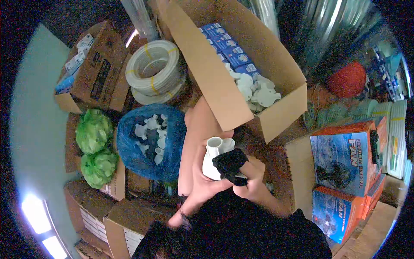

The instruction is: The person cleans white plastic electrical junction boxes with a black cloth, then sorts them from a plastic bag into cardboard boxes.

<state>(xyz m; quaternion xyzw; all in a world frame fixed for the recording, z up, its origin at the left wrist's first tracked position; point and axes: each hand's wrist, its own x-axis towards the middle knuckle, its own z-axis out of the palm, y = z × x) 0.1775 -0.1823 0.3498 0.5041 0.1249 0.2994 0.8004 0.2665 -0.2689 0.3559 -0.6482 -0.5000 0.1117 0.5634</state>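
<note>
A white plastic fitting (211,166) with a round spout on top sits in my left hand (199,181), whose fingers wrap round its left side and underside. My right hand (252,178) grips a bunched black cloth (232,166) pressed against the right side of the fitting. The cloth covers part of the fitting. Left of my hands, a blue plastic bag (127,149) lies open with several white fittings (151,123) inside. Above my hands, an open cardboard box (207,73) holds blue packets (233,54) and loose white fittings (263,93).
Coiled white tubing (153,71) lies at the upper left near a brown carton (97,69). Two green bags (92,131) sit beside the blue bag. Fan boxes (340,159) are stacked at the right, below a red round object (347,80). Open cartons (140,216) stand at the lower left.
</note>
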